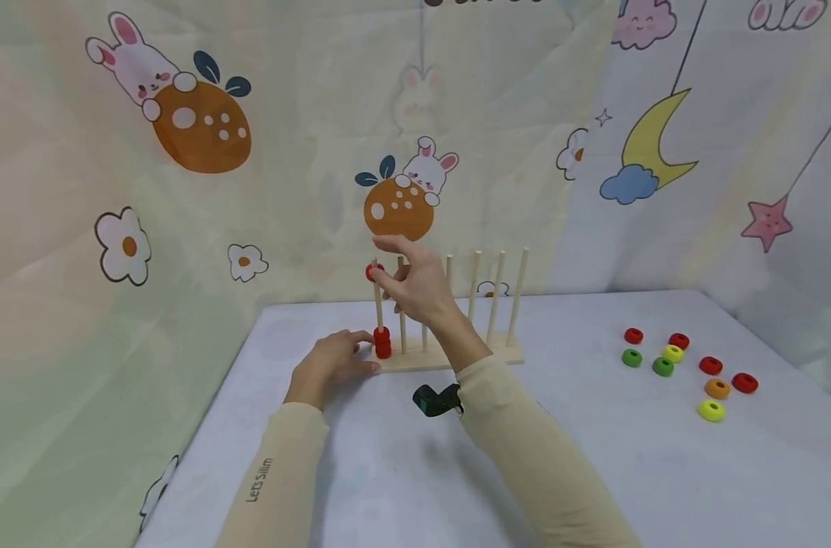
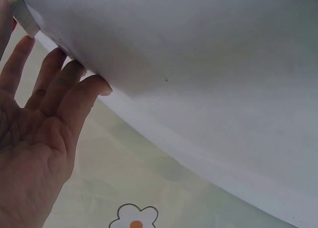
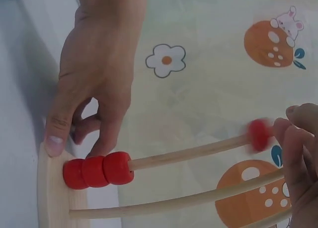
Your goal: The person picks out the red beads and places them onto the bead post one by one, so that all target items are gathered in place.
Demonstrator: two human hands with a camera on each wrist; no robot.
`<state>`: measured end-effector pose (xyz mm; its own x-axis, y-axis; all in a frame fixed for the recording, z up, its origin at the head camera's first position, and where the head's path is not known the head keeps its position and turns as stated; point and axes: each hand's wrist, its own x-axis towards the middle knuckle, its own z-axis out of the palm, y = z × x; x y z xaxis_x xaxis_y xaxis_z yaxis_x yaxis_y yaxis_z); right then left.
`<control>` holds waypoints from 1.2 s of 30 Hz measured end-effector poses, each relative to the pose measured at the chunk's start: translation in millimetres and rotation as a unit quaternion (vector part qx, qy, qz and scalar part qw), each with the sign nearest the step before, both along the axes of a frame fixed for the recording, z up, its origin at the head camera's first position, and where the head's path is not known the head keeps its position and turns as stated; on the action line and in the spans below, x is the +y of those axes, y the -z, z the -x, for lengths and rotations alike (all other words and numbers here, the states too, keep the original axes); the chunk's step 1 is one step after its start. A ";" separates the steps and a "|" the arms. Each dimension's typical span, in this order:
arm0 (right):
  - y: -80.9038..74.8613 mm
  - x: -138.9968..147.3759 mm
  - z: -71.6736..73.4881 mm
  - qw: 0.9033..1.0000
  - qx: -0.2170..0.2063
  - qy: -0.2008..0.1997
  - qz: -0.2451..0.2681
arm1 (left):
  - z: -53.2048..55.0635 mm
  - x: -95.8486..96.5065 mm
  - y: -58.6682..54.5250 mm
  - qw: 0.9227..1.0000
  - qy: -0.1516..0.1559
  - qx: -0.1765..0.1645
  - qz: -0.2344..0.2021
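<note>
A wooden peg rack [image 1: 450, 359] with several upright pegs stands at the table's far side. Three red beads [image 3: 102, 171] are stacked at the foot of its leftmost peg. Another red bead [image 3: 259, 135], blurred, is threaded near the top of that peg. My right hand [image 1: 418, 285] is beside this bead, thumb near it and index finger raised apart from the thumb. With thumb in front and fingers behind, my left hand [image 1: 332, 361] holds the left end of the rack's base; in the left wrist view, the hand [image 2: 44, 114] shows its palm and the rack's corner.
On the right of the white table [image 1: 593, 457] lie loose beads: several red [image 1: 711, 365], two green [image 1: 632, 358], two yellow [image 1: 711, 411] and an orange one [image 1: 717, 389]. A printed cloth [image 1: 306, 190] hangs behind the table. A black device [image 1: 434, 400] is at the right wrist.
</note>
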<state>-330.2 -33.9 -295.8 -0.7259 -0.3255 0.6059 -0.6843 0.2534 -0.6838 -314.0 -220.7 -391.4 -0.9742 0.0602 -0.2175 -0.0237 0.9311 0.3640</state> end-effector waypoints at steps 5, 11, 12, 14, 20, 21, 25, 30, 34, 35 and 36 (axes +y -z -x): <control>0.6 6.5 -5.1 1.000 0.013 -0.018 0.005 | 0.4 -0.6 -0.4 1.000 0.004 -0.002 0.000; 0.8 18.7 -10.3 0.999 0.022 -0.028 -0.005 | 2.8 -0.4 1.1 1.000 0.021 0.004 0.008; 1.2 20.5 -10.5 0.999 0.028 -0.027 -0.007 | 3.2 -0.3 1.3 1.000 0.022 0.005 0.008; 2.2 24.1 -10.5 0.999 0.047 -0.024 -0.011 | 3.4 -0.2 1.2 1.000 0.018 0.004 0.006; 8.6 39.8 -11.1 0.996 0.073 -0.041 -0.023 | 3.6 0.2 0.7 1.000 0.012 -0.002 0.003; 9.8 43.9 -11.5 0.996 0.071 -0.041 -0.029 | 3.8 0.5 0.4 1.000 0.013 -0.003 0.001; 16.5 55.9 -12.0 0.997 0.051 -0.047 -0.030 | 2.3 -2.8 0.1 1.000 0.017 0.000 -0.001; 20.3 70.9 -10.5 0.998 0.035 -0.052 -0.029 | 2.2 -3.8 -1.1 1.000 0.024 0.007 0.004; 23.0 82.2 -12.4 0.998 0.027 -0.047 -0.040 | 0.9 -4.0 -1.2 1.000 0.027 0.000 0.006; 24.0 85.7 -13.2 0.998 0.025 -0.044 -0.041 | 0.7 -3.3 -1.3 1.000 0.027 0.000 0.004; 25.2 89.5 -13.8 0.998 0.025 -0.041 -0.041 | 0.4 -2.4 -1.3 1.000 0.028 -0.001 0.002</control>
